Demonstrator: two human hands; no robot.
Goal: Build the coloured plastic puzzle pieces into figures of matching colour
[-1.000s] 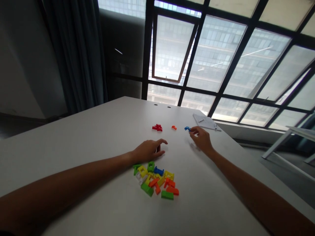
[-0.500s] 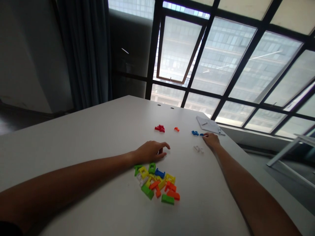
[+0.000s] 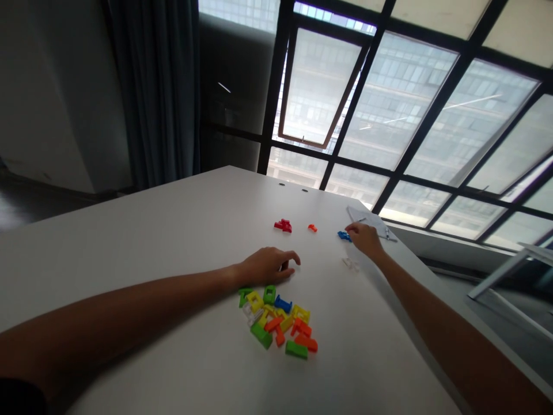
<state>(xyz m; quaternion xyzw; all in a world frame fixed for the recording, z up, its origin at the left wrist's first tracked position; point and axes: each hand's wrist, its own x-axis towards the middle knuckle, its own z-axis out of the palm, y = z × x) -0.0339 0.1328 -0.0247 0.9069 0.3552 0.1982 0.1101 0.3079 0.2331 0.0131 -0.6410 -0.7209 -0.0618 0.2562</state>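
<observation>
Right hand [image 3: 365, 238], right of frame centre, at the blue pieces [image 3: 343, 236] — cannot tell whether it pinches one. Clear pieces [image 3: 351, 264] just below. Left hand [image 3: 268, 265], mid-frame: loosely curled, thumb and forefinger apart, holding nothing — mixed pile [image 3: 273, 325] below, lower centre. Red pieces [image 3: 283, 225] near centre.

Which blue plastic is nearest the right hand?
The irregular blue plastic cluster at the right hand; the spool-shaped blue plastic block lies nearer the left hand.
</observation>
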